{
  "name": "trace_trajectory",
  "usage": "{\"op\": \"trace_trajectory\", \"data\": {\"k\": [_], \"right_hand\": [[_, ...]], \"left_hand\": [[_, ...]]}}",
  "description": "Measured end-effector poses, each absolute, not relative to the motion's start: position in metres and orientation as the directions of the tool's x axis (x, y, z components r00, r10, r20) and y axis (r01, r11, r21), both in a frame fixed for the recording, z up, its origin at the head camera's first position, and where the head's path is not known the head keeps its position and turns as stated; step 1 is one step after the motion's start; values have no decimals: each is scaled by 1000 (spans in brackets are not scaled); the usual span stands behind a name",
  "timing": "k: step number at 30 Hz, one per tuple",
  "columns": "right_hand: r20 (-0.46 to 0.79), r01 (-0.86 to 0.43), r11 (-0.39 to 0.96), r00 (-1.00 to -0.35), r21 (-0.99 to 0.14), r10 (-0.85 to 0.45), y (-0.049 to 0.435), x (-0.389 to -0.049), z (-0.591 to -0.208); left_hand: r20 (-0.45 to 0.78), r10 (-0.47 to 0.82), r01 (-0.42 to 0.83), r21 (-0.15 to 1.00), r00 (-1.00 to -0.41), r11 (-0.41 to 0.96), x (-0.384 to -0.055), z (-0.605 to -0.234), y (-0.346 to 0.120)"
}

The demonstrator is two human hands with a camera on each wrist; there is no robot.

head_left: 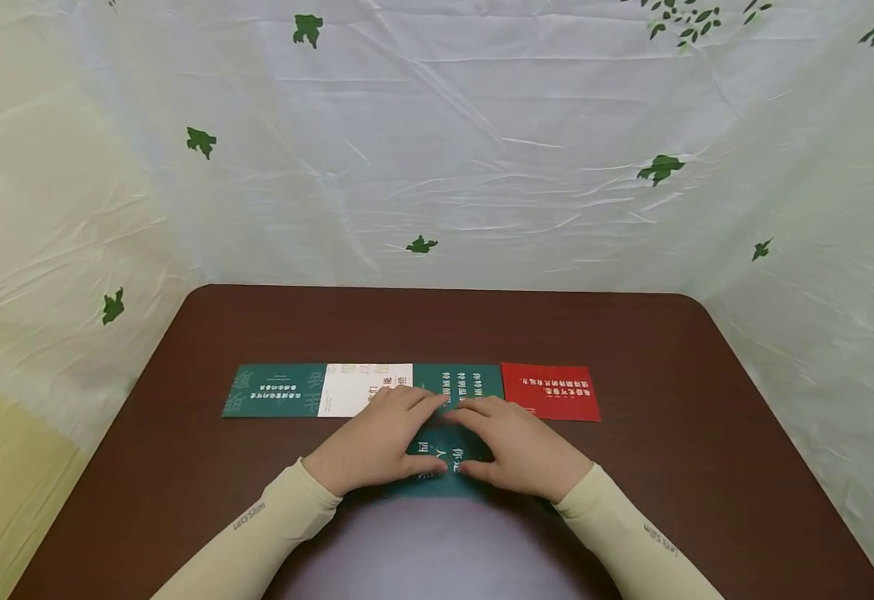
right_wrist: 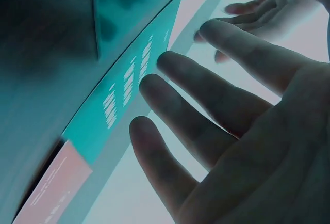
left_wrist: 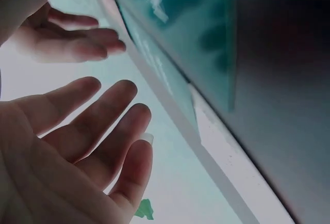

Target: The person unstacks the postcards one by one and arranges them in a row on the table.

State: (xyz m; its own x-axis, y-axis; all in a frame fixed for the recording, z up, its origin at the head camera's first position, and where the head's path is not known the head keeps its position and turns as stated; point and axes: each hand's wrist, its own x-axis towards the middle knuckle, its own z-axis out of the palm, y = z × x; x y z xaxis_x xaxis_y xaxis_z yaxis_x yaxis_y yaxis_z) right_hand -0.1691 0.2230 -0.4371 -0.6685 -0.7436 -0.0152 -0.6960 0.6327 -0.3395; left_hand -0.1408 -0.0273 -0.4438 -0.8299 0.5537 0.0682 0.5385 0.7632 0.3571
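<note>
My left hand [head_left: 384, 437] and right hand [head_left: 526, 446] hover over a nearer green card [head_left: 437, 487] with white characters, fingertips facing each other across it. Both wrist views show relaxed, spread fingers with nothing between them. Behind that card runs a row of cards laid edge to edge. From left to right come a green card [head_left: 275, 392], a white card [head_left: 342, 392], another green card [head_left: 455, 380] and a red card [head_left: 556, 392]. The hands partly cover the white card, the middle green card and the nearer card in the head view.
The cards lie on a dark brown table [head_left: 444, 325] with rounded far corners. A pale sheet [head_left: 481, 192] with green leaf-like prints hangs behind and at both sides. A bright glare [head_left: 437, 550] shows on the tabletop at the near edge.
</note>
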Motion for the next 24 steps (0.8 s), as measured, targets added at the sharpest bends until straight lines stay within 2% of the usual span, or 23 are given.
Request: {"op": "trace_trajectory", "data": {"k": [9, 15, 24], "right_hand": [[-62, -667, 674, -694, -319, -717, 211, -149, -440], [-105, -648, 694, -702, -315, -704, 209, -146, -440], [-101, -664, 695, -699, -274, -708, 207, -140, -444]], "left_hand": [[38, 560, 536, 347, -828, 770, -120, -452, -42], [-1, 561, 527, 343, -828, 778, -117, -448, -45], [-65, 559, 518, 299, -827, 801, -116, -450, -46]]}}
